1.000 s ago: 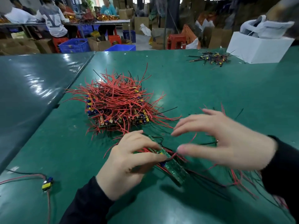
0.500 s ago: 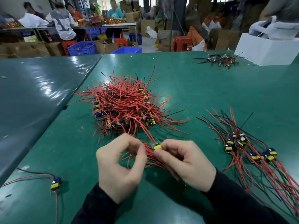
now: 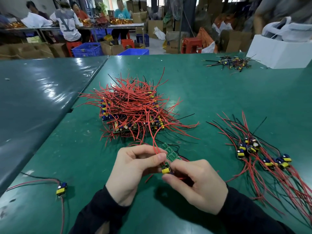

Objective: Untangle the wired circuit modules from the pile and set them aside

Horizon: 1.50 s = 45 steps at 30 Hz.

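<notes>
Looks mid-untangle. Near centre, the left hand (image 3: 133,168) pinches the red leads and the right hand (image 3: 194,179) pinches a small green circuit module with a yellow part (image 3: 166,168), wires trailing back to the far tangled pile of red-wired modules (image 3: 133,107). Next I'd ease it free, then lay it right with the set-aside bunch of wired modules (image 3: 263,156).

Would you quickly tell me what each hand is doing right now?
Left hand: closed, pinching the red wires of the circuit module.
Right hand: closed, gripping the same module by its yellow component.
</notes>
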{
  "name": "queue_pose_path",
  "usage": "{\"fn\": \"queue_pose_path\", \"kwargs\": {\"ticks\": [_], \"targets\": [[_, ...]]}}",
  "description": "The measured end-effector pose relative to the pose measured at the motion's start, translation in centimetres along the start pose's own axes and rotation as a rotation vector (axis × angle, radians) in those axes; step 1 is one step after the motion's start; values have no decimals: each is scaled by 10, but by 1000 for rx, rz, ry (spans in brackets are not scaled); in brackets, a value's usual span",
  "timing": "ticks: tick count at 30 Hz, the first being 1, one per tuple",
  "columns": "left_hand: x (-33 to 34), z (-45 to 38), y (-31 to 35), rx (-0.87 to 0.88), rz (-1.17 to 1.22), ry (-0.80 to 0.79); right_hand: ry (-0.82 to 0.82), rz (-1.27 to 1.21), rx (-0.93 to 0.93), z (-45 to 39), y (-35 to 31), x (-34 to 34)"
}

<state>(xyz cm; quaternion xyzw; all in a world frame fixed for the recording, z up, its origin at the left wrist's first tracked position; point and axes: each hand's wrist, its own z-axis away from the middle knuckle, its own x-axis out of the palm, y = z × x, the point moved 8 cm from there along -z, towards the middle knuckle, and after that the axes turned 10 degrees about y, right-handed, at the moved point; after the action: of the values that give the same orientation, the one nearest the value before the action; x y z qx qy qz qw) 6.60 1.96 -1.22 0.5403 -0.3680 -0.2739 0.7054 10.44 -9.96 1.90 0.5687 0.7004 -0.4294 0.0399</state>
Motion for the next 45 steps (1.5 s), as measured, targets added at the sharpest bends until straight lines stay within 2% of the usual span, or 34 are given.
{"fn": "queue_pose_path", "kwargs": {"ticks": [4, 10, 14, 18, 20, 24, 27, 34, 36, 41, 43, 45], "targets": [[-1, 0, -5, -116, 57, 3, -28, 40, -22, 0, 0, 1], [-5, 0, 6, -11, 111, 38, -50, -75, 60, 0, 2, 2], [-7, -4, 10, -39, 200, 8, -108, -308, 203, 2, 7, 5], [-5, -3, 8, -190, 336, -94, -243, -669, 398, 8, 6, 15], [-4, -1, 5, -247, 378, -107, -274, -735, 441, 8, 5, 17], [-2, -1, 0, -296, 422, -96, -298, -728, 453, 8, 4, 17], [-3, -1, 0, -242, 377, -51, -294, -692, 440, 8, 4, 17], [-17, 4, 24, 274, 150, 230, -182, -526, 407, 8, 11, 15], [-18, 7, 28, 340, 118, 276, -143, -440, 377, 8, 12, 14], [-6, 9, 22, 235, 143, 173, -24, -131, 416, 3, 27, -4], [1, 13, 19, 208, 134, 136, 63, -130, 409, -1, 27, -12], [4, 14, 15, 185, 148, 138, 74, -210, 382, -2, 23, -10]]}}
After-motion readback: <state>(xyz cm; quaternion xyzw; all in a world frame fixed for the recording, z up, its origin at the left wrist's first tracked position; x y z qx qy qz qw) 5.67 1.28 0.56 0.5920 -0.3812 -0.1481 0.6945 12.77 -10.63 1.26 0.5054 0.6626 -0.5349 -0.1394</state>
